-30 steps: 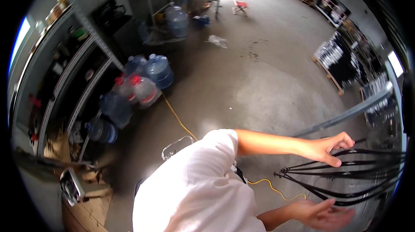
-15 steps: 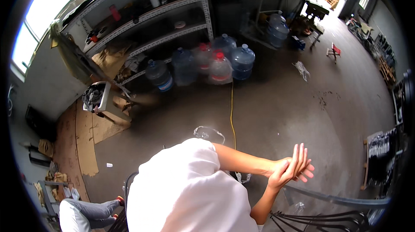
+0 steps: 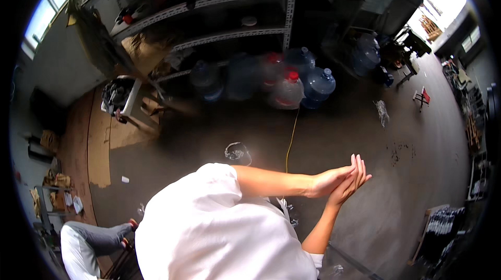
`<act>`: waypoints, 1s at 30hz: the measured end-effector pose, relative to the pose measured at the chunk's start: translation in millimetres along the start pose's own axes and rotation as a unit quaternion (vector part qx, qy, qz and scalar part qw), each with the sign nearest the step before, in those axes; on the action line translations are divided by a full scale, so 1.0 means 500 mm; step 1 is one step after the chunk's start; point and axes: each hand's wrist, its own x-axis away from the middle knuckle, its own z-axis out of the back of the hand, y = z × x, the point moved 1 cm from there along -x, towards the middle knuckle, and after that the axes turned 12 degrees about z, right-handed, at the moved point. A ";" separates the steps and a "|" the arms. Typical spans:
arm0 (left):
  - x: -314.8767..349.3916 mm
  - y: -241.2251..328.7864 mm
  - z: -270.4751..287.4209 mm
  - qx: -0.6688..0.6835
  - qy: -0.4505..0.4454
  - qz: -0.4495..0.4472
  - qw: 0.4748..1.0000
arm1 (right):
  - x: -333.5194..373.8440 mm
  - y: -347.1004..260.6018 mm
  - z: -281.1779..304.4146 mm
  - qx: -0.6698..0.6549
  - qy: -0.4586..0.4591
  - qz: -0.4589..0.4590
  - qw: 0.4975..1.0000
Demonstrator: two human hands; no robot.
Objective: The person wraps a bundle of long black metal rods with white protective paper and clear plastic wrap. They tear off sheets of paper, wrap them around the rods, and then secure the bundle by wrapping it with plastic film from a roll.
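Right of the frame's centre, the bare left hand (image 3: pixel 324 182) and bare right hand (image 3: pixel 346 188) press together, flat and straight-fingered, with the thin yellow cable (image 3: pixel 290 144) mid-frame on the grey concrete floor (image 3: pixel 376 201), where an inattentive step could snag it.

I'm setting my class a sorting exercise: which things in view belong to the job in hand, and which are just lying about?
In hand:
left hand
right hand, touching the left; no tool visible

Seemingly lying about:
blue water bottle
red-capped bottle
crumpled plastic
red stool
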 end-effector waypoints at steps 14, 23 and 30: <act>0.308 0.244 0.096 -0.151 0.235 -0.331 0.901 | -0.143 -0.020 -0.435 -0.374 -0.455 -0.189 0.786; 0.462 0.099 0.068 -0.073 0.445 -0.567 0.689 | -0.114 -0.234 -0.579 -0.452 -0.666 0.040 0.592; 0.520 -0.056 -0.004 -0.001 0.500 -0.683 0.532 | 0.033 -0.404 -0.577 -0.424 -0.776 0.115 0.453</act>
